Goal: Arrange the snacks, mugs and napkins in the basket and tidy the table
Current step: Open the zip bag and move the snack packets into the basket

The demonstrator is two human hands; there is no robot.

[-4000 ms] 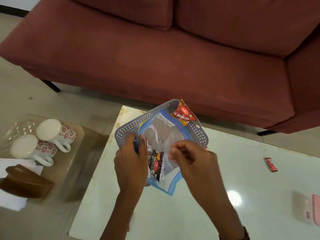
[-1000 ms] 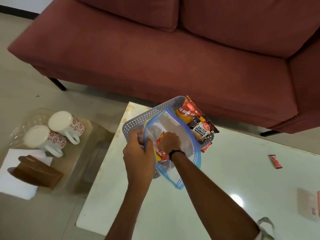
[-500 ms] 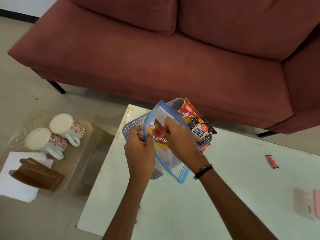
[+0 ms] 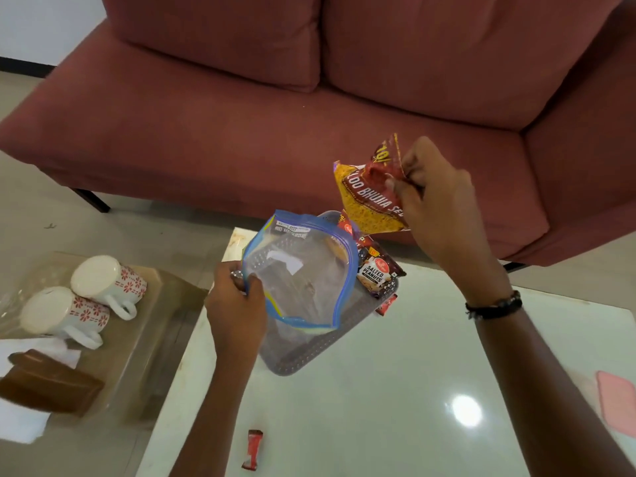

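My left hand [image 4: 237, 304] grips the blue rim of a clear zip bag [image 4: 303, 270], held open over the grey perforated basket [image 4: 303, 356] on the white table [image 4: 395, 407]. My right hand [image 4: 433, 201] holds a yellow and red bhujia snack packet [image 4: 368, 201] up in the air, above and right of the basket. A salted peanuts packet [image 4: 375, 270] and other red packets lean on the basket's far right side. Two white mugs with red flowers [image 4: 106, 280] [image 4: 65, 315] lie on the glass side table at left, near white napkins [image 4: 20, 421].
A small red wrapper [image 4: 253, 449] lies at the table's near edge. A brown holder [image 4: 48, 383] sits on the napkins. A pink flat object [image 4: 616, 404] rests at the table's right edge. A red sofa [image 4: 275, 115] stands close behind the table.
My right hand has pulled the bhujia packet out of the zip bag and lifted it up to the right. The bag now looks empty and my left hand still holds it.
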